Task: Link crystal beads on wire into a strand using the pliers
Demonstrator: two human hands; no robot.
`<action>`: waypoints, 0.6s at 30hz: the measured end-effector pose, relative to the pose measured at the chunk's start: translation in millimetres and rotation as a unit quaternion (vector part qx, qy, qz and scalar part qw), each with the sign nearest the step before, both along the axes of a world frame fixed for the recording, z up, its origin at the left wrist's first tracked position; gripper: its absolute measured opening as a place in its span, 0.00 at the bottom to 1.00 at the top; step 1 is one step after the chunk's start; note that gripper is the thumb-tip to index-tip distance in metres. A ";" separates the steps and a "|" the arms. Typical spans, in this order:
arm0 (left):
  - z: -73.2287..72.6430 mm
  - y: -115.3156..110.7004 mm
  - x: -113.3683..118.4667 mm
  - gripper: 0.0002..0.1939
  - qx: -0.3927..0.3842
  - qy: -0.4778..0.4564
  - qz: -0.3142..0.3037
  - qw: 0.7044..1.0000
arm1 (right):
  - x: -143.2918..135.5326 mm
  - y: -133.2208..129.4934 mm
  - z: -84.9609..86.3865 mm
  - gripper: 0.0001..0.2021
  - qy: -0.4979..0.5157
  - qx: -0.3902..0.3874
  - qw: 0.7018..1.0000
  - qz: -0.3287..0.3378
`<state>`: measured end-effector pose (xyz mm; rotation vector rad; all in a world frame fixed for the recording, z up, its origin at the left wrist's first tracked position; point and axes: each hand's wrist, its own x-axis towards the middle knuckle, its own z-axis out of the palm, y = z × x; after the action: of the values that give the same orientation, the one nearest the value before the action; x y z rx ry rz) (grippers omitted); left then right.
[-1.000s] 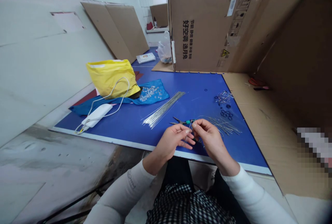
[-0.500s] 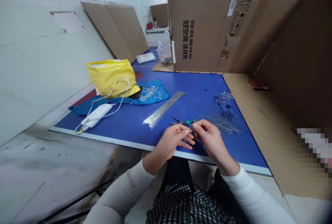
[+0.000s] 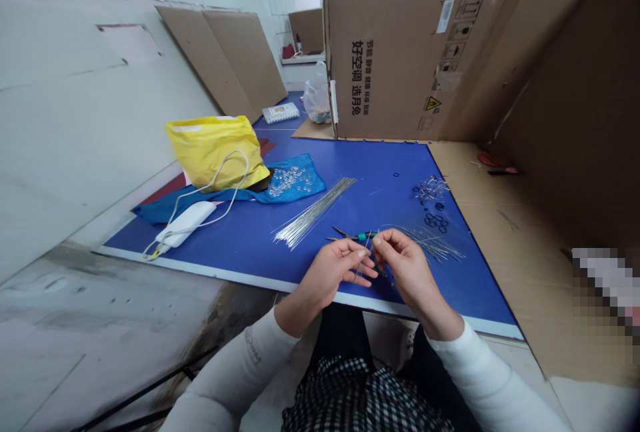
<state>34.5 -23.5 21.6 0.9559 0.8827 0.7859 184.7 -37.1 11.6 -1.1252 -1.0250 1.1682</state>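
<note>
Close together over the front of the blue table [image 3: 240, 252], both my hands work on thin wire. My left hand [image 3: 336, 269] pinches a thin metal wire [image 3: 367, 244] between thumb and forefinger, its other fingers loosely curled. Thumb and forefinger of my right hand [image 3: 404, 264] are pressed together beside it, on something too small to make out. Just beyond my fingers lie pliers [image 3: 350, 235] with green on the handles, partly hidden. A bundle of straight wires [image 3: 317, 212] lies to the left, and looser wires [image 3: 435, 242] spread out to the right.
Small clear rings [image 3: 290, 180] lie on a blue cloth beside a yellow bag [image 3: 215, 149]. A white power bank-like device [image 3: 187, 224] with a cable sits at left. Black rings [image 3: 436, 221] and a wire pile [image 3: 431, 188] are at right. A large cardboard box [image 3: 400, 72] stands behind.
My right thumb and forefinger have shifted very slightly at the wire. Otherwise the hands and the things on the table stay where they were.
</note>
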 end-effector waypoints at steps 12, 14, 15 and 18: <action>0.2 2.1 -0.1 0.15 0.006 0.016 0.018 1.000 | 5.1 -0.2 3.5 0.12 0.029 0.019 0.999 0.014; 0.1 2.4 -0.6 0.15 0.015 0.021 0.023 0.999 | 5.8 0.4 4.6 0.11 0.040 0.028 0.999 0.001; 0.2 2.4 -0.9 0.14 0.020 0.023 0.025 0.999 | 5.6 0.5 5.1 0.11 0.043 0.032 0.999 -0.008; 0.8 1.9 -0.8 0.15 0.025 0.020 0.026 0.999 | 1.8 -0.3 5.0 0.12 0.068 0.016 0.997 -0.012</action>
<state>33.7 -21.6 22.4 0.9995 0.9303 0.8392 186.5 -37.4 16.6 -1.0160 -0.9197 1.1885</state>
